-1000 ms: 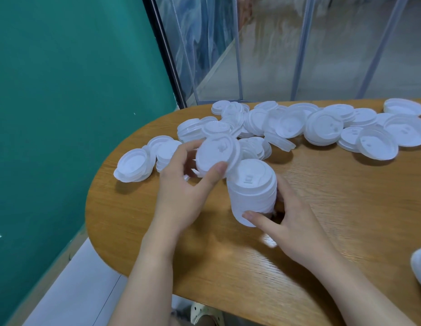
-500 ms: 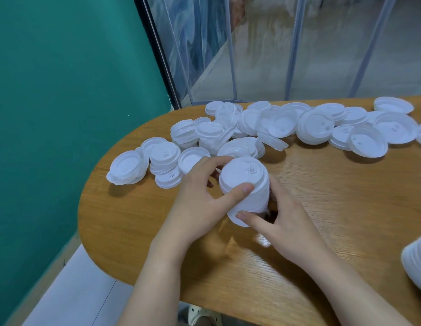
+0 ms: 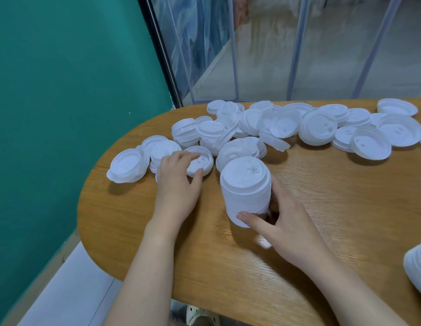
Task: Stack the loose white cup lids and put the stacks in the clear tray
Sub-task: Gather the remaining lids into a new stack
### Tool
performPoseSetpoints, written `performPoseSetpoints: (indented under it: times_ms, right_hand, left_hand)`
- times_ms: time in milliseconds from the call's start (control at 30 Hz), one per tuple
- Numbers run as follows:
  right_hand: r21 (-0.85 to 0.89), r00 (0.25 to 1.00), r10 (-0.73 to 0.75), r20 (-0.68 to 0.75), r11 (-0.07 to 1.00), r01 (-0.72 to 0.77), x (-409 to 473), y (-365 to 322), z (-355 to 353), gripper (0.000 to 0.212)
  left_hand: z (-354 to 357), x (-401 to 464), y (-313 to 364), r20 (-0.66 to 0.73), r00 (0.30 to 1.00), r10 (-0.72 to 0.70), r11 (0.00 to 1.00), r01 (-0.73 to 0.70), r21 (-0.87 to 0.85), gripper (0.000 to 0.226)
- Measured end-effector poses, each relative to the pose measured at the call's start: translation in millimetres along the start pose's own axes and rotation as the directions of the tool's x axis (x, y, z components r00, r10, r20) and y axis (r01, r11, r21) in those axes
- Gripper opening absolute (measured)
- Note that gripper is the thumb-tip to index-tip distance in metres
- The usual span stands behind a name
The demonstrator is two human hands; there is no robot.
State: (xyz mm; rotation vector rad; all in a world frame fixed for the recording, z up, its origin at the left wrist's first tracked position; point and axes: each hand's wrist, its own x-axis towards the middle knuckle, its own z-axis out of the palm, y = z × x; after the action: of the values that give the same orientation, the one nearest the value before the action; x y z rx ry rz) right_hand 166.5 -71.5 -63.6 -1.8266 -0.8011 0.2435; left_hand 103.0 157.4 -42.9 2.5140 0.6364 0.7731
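A tall stack of white lids [image 3: 246,189] stands on the wooden table [image 3: 322,208], and my right hand [image 3: 285,222] grips it from the right side, thumb at its base. To the left, my left hand [image 3: 179,177] closes fingers and thumb round a loose upturned lid [image 3: 201,158] lying flat on the table. Many loose white lids [image 3: 317,128] lie scattered in a band across the far side of the table. The clear tray is out of view.
Another white lid stack [image 3: 418,271] pokes in at the right edge. A teal wall [image 3: 63,90] runs along the left, glass panels [image 3: 263,48] stand behind the table. The table's rounded end drops off at left and front.
My left hand set its lid on top of the stack, then let go and moved left to a loose lid on the table. My right hand stayed on the stack.
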Motion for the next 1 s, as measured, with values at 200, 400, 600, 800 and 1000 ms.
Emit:
performPoseSetpoints:
  times_ms: [200,400,600,800,1000]
  right_hand:
    - [-0.015,1.0,0.004,-0.005,1.0,-0.004,0,0,0,0.082]
    - [-0.013,1.0,0.002,-0.005,1.0,-0.003,0,0,1,0.082]
    - [0.008,1.0,0.006,0.004,1.0,-0.006,0,1,1,0.084]
    - [0.008,1.0,0.002,-0.002,1.0,-0.002,-1,1,0,0.082]
    - [0.006,1.0,0.001,-0.001,1.0,-0.001,1,2,1,0.082]
  left_hand:
    - [11,8,-4,0.113,0.993,-0.021,0.964,-0.01,0.266,0.031]
    - [8,8,-2,0.053,0.997,-0.062,0.962,0.045,0.269,0.009]
    - [0,-5,-1,0.066,0.996,-0.066,0.986,0.055,0.159,0.021]
    - [-8,-11,6,0.035,0.995,-0.097,0.993,0.094,0.072,0.04]
    - [-10,-12,7,0.084,0.99,-0.114,0.991,0.119,-0.06,0.034]
